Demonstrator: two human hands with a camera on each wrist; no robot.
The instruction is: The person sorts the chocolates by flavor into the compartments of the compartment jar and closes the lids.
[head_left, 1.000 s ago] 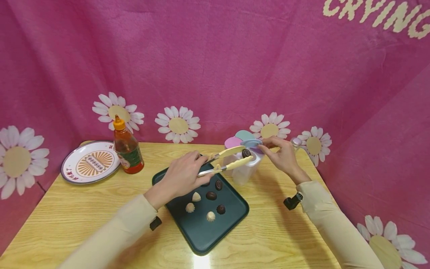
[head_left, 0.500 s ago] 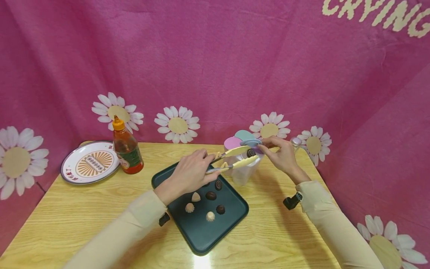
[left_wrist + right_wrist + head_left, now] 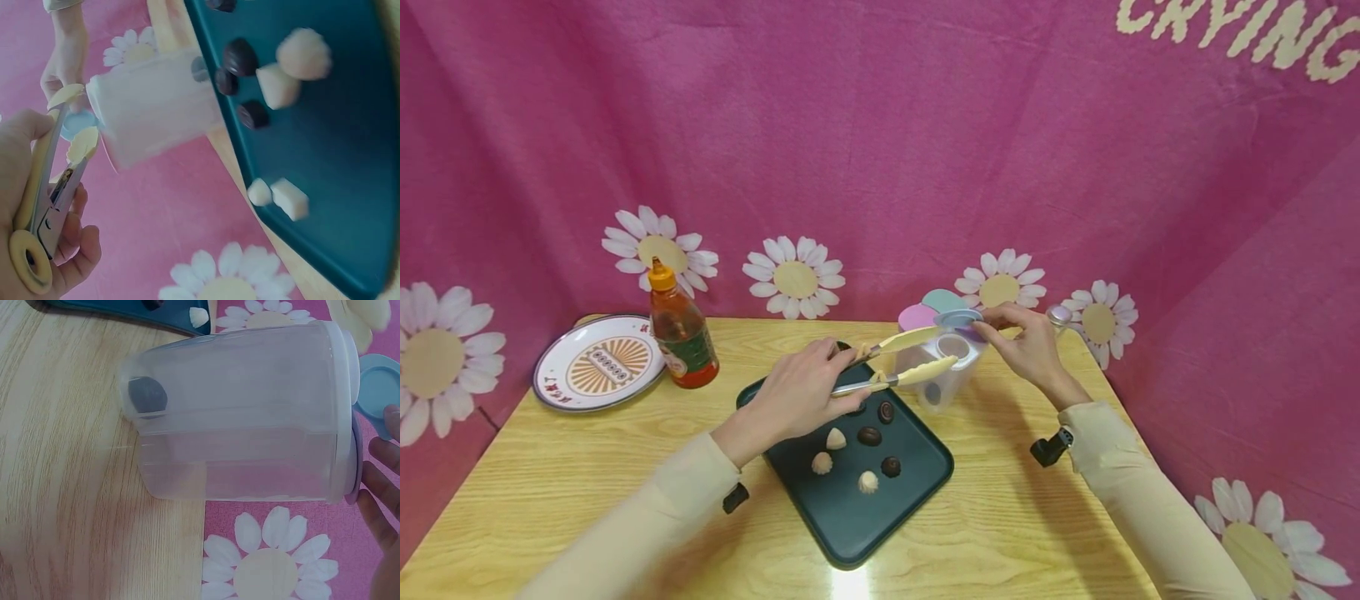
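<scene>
My left hand point(image 3: 797, 392) grips yellow-tipped tongs point(image 3: 917, 368), whose tips stand apart with nothing between them, beside the mouth of a clear divided container point(image 3: 936, 392). A dark chocolate point(image 3: 147, 396) lies at the bottom of one compartment. With thumb and fingers, my right hand point(image 3: 1026, 342) pinches the raised blue lid point(image 3: 379, 387) of that compartment. Pink point(image 3: 917, 317), green point(image 3: 943, 300) and purple lids cover the rest of its top. Under my left hand is a dark green tray point(image 3: 887, 525) with several dark chocolates point(image 3: 869, 436) and white chocolates point(image 3: 868, 482).
A red sauce bottle point(image 3: 683, 333) with a yellow cap stands at the back left, in front of an oval white plate point(image 3: 568, 375). Behind the wooden table point(image 3: 1015, 517) hangs a pink flowered cloth point(image 3: 865, 167). A silver-topped object point(image 3: 1060, 315) stands beyond my right hand.
The tongs moved slightly right over the container's mouth and let go of the dark chocolate, which is now at the bottom. My left hand has drawn back left; my right stays on the lid.
</scene>
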